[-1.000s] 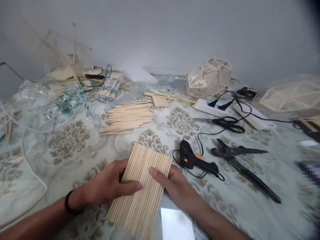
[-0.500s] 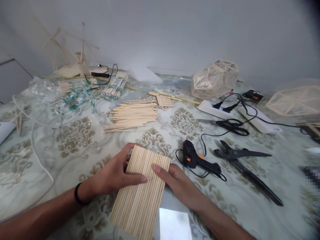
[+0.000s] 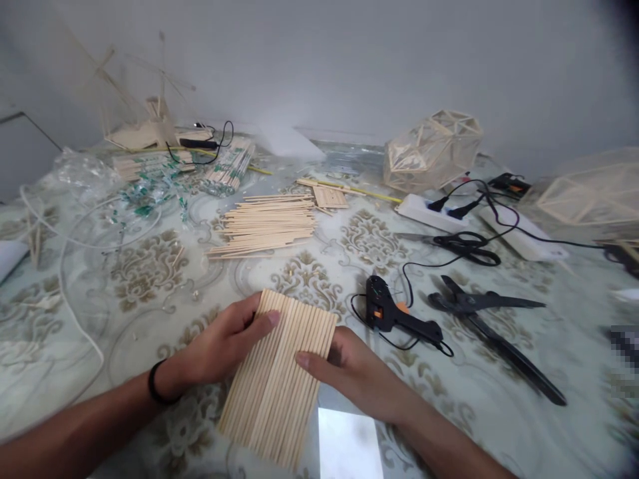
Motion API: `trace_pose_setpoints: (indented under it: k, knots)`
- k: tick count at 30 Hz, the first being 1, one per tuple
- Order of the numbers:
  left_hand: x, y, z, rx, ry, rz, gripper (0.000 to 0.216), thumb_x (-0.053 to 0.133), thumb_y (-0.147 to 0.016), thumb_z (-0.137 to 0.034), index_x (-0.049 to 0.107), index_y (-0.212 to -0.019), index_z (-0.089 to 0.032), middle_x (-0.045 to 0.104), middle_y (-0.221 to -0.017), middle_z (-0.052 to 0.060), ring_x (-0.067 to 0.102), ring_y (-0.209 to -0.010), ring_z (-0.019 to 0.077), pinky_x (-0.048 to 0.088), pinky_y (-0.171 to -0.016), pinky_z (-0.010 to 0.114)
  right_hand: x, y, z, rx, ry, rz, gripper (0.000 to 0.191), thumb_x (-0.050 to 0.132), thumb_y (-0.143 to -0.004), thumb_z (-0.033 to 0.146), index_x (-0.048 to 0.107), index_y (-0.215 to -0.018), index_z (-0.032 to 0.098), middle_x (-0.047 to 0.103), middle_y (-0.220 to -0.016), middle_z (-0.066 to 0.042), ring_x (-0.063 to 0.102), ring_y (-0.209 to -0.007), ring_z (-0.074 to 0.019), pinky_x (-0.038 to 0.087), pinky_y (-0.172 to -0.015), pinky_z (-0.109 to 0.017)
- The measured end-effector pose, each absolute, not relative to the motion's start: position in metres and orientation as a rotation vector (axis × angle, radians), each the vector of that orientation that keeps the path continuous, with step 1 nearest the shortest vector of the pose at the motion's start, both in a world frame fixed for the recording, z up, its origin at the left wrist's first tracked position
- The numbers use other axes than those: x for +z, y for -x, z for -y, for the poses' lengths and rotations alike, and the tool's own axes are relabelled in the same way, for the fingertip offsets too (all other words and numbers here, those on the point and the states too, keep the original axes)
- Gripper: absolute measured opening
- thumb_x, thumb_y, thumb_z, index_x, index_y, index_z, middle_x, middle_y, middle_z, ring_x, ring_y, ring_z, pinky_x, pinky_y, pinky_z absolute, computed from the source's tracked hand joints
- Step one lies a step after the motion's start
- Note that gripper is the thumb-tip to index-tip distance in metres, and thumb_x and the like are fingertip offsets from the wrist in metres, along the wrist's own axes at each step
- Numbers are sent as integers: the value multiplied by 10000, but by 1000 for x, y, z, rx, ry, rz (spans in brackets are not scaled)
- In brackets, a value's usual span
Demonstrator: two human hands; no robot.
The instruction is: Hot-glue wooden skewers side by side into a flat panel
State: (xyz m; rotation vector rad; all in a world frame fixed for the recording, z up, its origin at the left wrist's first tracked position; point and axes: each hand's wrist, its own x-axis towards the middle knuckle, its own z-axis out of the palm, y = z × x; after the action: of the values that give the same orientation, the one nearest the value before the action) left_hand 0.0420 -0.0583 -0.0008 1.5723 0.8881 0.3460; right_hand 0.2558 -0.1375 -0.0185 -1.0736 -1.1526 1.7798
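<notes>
Between my hands is a flat panel of pale wooden sticks (image 3: pixel 279 399) laid side by side, tilted toward me above the table. My left hand (image 3: pixel 234 336) grips its left edge, thumb on the top face near the far end and fingers hidden beneath. On the right edge my right hand (image 3: pixel 354 369) is closed, its thumb lying on the face and its other fingers behind. A black glue gun (image 3: pixel 399 316) rests just right of my right hand. Beyond the panel lies a pile of loose wooden sticks (image 3: pixel 269 226).
Black-handled scissors (image 3: pixel 462 246) and large black cutters (image 3: pixel 492 332) lie to the right. White power strips (image 3: pixel 432 213) with black cables sit behind them. Stick-frame models (image 3: pixel 434 150) stand at the back. Packaged sticks (image 3: pixel 229 166), plastic wrap (image 3: pixel 82 176) and a white cable (image 3: pixel 67 293) are left.
My left thumb has moved up toward the panel's far left corner. My right thumb has slid slightly down and nearer. The panel has shifted a little to the left.
</notes>
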Motion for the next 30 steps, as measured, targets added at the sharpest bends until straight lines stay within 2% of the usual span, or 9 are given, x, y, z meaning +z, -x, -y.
trace_pose_setpoints:
  k: [5, 9, 18, 25, 27, 30]
  knots:
    - [1, -40, 59, 366, -1514, -864, 296, 468, -1027, -453, 597, -982, -191, 619, -938, 8, 534, -866, 165, 468, -808, 307, -16, -260, 136, 1808, 963, 1162, 311, 695, -973, 415, 742, -1186, 194, 782, -1077, -56, 729, -964, -196, 548, -943, -340]
    - [-1, -40, 57, 388, -1470, -874, 269, 500, -1011, -438, 591, -955, -191, 601, -911, 5, 518, -859, 169, 463, -815, 315, -20, -262, 135, 1811, 930, 1141, 276, 687, -983, 391, 751, -1173, 202, 788, -1059, -49, 733, -977, -191, 535, -998, -360]
    - [-2, -39, 54, 419, -1416, -706, 309, 569, -987, -440, 630, -1147, -183, 678, -1066, 48, 577, -990, 207, 475, -886, 345, -27, -263, 135, 1790, 921, 1088, 258, 694, -982, 388, 750, -1177, 229, 791, -1070, -38, 735, -965, -180, 539, -955, -326]
    - [0, -39, 51, 426, -1377, -793, 350, 577, -975, -458, 621, -1179, -177, 689, -1057, 49, 600, -956, 205, 487, -847, 346, -27, -262, 135, 1773, 893, 1091, 240, 725, -958, 380, 744, -1134, 219, 788, -1105, -38, 726, -1046, -189, 527, -923, -298]
    - [2, -40, 51, 405, -1382, -820, 387, 587, -963, -489, 617, -1189, -176, 697, -1054, 53, 611, -930, 207, 497, -816, 347, -26, -260, 135, 1759, 920, 1086, 239, 714, -966, 379, 733, -1142, 218, 786, -1121, -40, 723, -1060, -188, 522, -929, -299]
    - [3, -41, 52, 355, -1428, -837, 494, 688, -903, -514, 585, -1271, -201, 706, -1168, 66, 640, -1003, 236, 523, -846, 368, -25, -258, 136, 1732, 963, 1061, 253, 706, -968, 396, 714, -1146, 216, 784, -1137, -45, 723, -1059, -195, 527, -931, -315]
